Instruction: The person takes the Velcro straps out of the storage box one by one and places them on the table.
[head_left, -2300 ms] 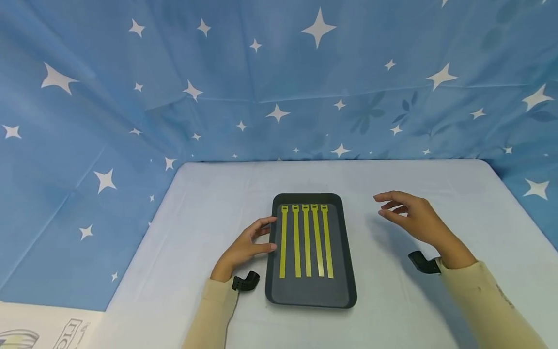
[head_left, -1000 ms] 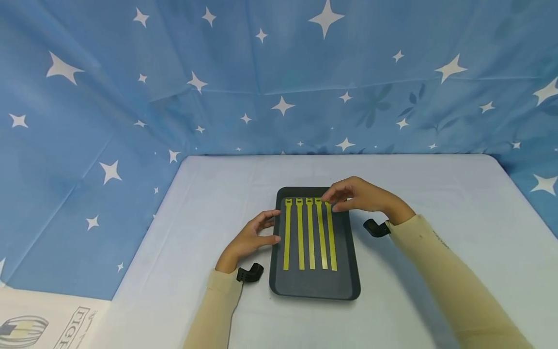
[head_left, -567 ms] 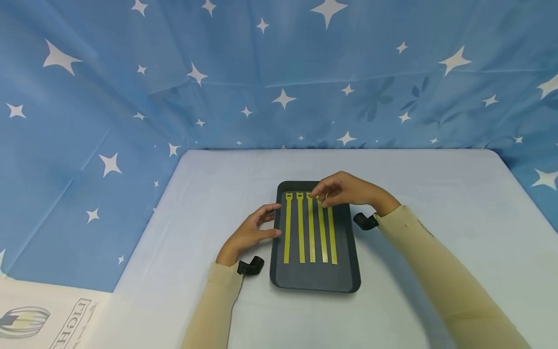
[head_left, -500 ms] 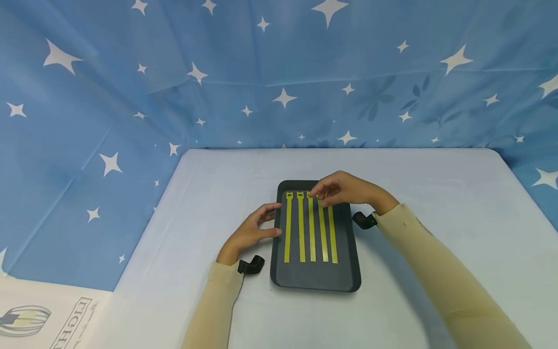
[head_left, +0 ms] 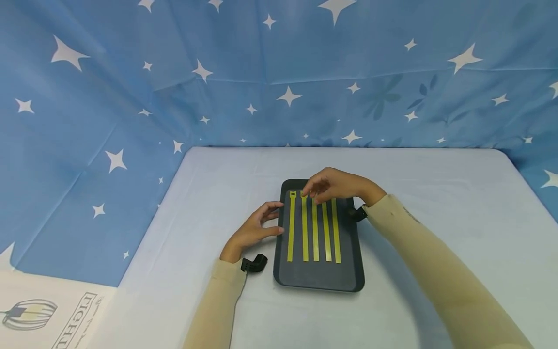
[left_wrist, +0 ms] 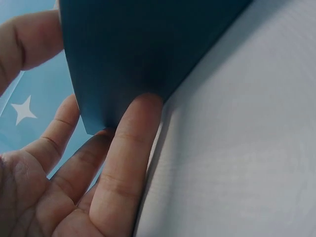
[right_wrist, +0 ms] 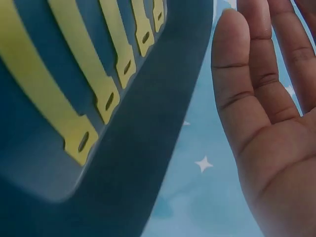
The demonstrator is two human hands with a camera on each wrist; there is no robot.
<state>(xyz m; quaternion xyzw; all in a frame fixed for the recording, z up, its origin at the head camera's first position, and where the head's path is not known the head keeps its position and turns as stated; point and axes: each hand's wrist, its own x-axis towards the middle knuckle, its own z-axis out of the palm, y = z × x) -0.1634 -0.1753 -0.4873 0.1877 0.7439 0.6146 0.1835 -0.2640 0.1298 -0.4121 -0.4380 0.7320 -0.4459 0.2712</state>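
Note:
A dark grey tray (head_left: 318, 280) lies on the white-covered table. Several flat yellow cable straps (head_left: 291, 228) with slotted heads lie side by side in it, heads toward the far end. My left hand (head_left: 253, 231) touches the tray's left side, thumb and fingers spread; its wrist view shows nearly straight fingers (left_wrist: 126, 153) against the tray's outer wall. Above the strap heads hovers my right hand (head_left: 334, 185), fingers loosely bent, hiding some of the heads. The right wrist view shows that hand's fingers (right_wrist: 232, 64) apart from the straps, with nothing held.
A blue curtain (head_left: 244, 58) with white stars hangs behind the table (head_left: 418, 174) and along its left. A printed sheet (head_left: 39, 291) with a drawing and lettering shows at the lower left. Each wrist wears a small black camera.
My right hand has come from the right of the tray to over it, then slid left along the strap heads. The left hand stays at the tray's left side. The straps have not moved.

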